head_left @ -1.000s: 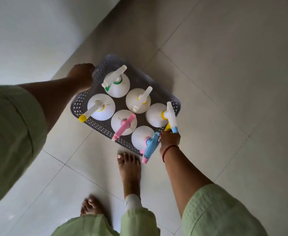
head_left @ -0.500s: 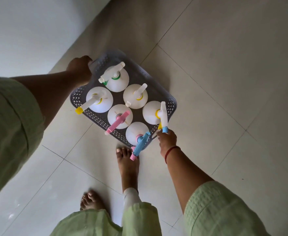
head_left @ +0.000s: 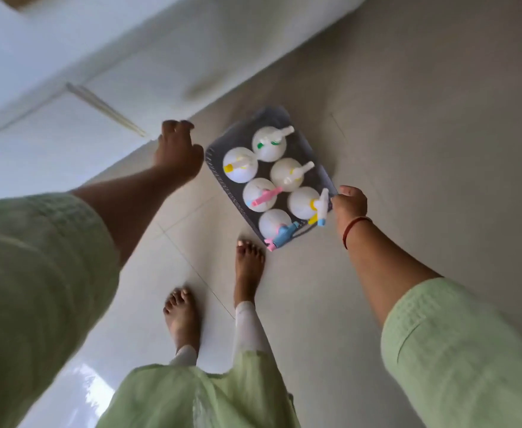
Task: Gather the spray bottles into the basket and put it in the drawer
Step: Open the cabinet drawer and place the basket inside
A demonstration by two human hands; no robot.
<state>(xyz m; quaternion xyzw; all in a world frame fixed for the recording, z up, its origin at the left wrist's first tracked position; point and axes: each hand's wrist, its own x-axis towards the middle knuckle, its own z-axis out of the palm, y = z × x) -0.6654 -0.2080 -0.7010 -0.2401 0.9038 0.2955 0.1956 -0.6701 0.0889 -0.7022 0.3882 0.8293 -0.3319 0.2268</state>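
Note:
A dark grey perforated basket (head_left: 215,168) holds several white spray bottles standing upright, among them one with a pink trigger (head_left: 261,194) and one with a blue trigger (head_left: 276,227). My right hand (head_left: 347,203) grips the basket's near right corner. My left hand (head_left: 176,152) hovers just left of the basket's rim, fingers apart and holding nothing. The picture is blurred, so I cannot tell whether the basket rests on the floor or hangs from my right hand.
White cabinet fronts (head_left: 68,128) with a seam between panels run along the upper left, close behind my left hand. My two bare feet (head_left: 249,267) stand on the pale tiled floor (head_left: 423,134) just below the basket.
My left hand has let go of the basket's left rim and lifted away with fingers spread. The view has swung so the white cabinet fronts now show at the upper left.

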